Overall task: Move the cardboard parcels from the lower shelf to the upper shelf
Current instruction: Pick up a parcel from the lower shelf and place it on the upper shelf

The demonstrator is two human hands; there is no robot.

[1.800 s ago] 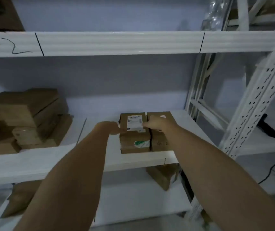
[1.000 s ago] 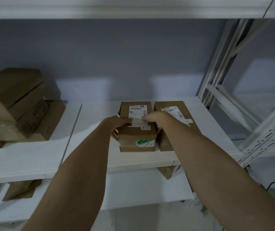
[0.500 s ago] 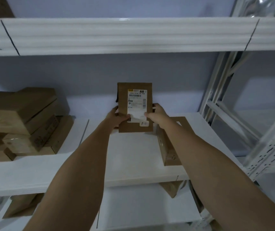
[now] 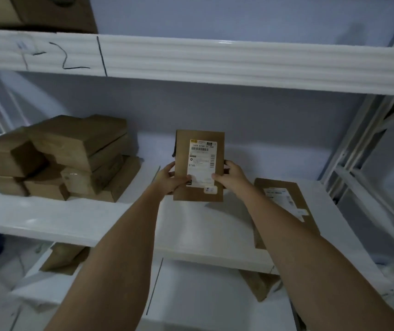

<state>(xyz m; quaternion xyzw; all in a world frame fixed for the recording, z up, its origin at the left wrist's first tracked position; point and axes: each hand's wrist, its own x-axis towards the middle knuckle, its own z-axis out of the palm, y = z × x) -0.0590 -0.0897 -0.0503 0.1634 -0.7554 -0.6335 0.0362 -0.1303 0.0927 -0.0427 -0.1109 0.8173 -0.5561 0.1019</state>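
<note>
Parcel (image 4: 199, 164), cardboard: lifted off the white middle shelf (image 4: 95, 220) since a second ago, now upright between left hand (image 4: 170, 179) and right hand (image 4: 233, 179), both clamped on its sides. Second parcel (image 4: 286, 206) remains on that shelf. Label reads "B746". Upper shelf (image 4: 215, 59) edge marked "2"; grey wall behind.

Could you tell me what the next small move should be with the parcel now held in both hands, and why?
Probably keep raising the labelled parcel toward the upper shelf. Left hand and right hand grip its lower edges, it is clear of the shelf board below, and it sits under the upper shelf's front lip.
</note>
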